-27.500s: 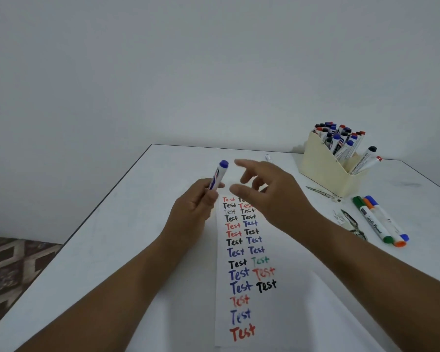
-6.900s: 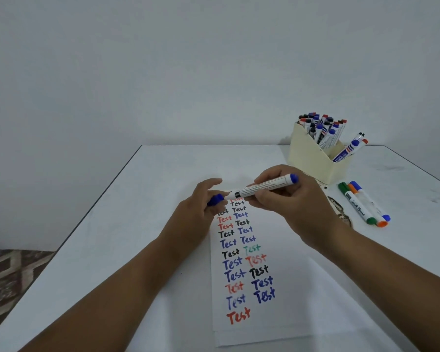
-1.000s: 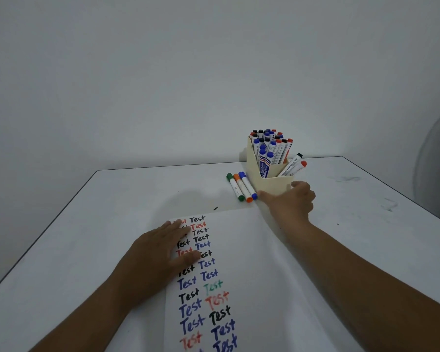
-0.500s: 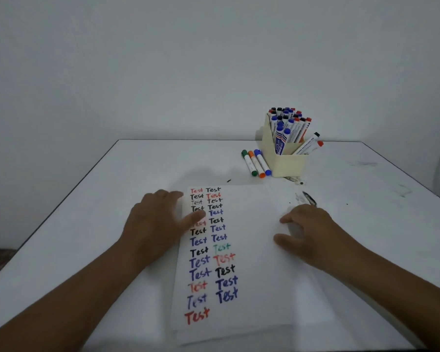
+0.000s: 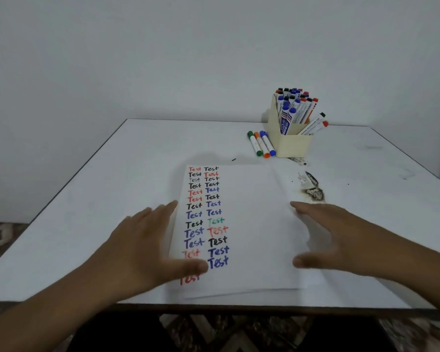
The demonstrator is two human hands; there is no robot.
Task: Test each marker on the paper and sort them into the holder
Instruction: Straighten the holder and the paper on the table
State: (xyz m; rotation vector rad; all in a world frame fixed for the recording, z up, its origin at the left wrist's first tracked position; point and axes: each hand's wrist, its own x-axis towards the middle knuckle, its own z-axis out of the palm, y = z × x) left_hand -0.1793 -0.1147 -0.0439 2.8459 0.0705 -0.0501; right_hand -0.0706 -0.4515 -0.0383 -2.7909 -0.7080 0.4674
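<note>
A: Right at the near edge of the white worktop (image 5: pixel 87 199), two bare hands are in shot, both with nothing in them.

B: The left hand (image 5: pixel 142 240) is spread, fingers straight and a little apart, over the left edge of the paper (image 5: pixel 252 224). Its thumb lies across the lowest rows of writing.

A: And the right hand (image 5: pixel 335 240) mirrors it at the paper's right edge, fingers straight and close together, thumb stuck out toward the middle of the sheet. It is blurred, so I cannot tell if either palm is actually pressing down.

B: On the sheet itself, two columns of the word "Test" run down the left side, in red, black, blue and one green. The right part of the sheet is bare.

A: Just past the right hand's fingertips there is a dark scorched-looking mark (image 5: pixel 313 191) on the worktop, beside the paper's right edge.

B: Going farther, three markers lie side by side on the worktop, touching each other: a green marker (image 5: pixel 254 144), an orange marker (image 5: pixel 261 145) and a blue marker (image 5: pixel 267 144).

A: They sit just left of the cream holder (image 5: pixel 292 146), which stands at the far right of the worktop, well apart from both hands.

B: The holder's tall back compartment is packed with upright markers (image 5: pixel 295 107), caps in blue, black and red. Two more lean out to the right from the low front compartment.

A: Behind it all, a plain white wall (image 5: pixel 163 59).
</note>
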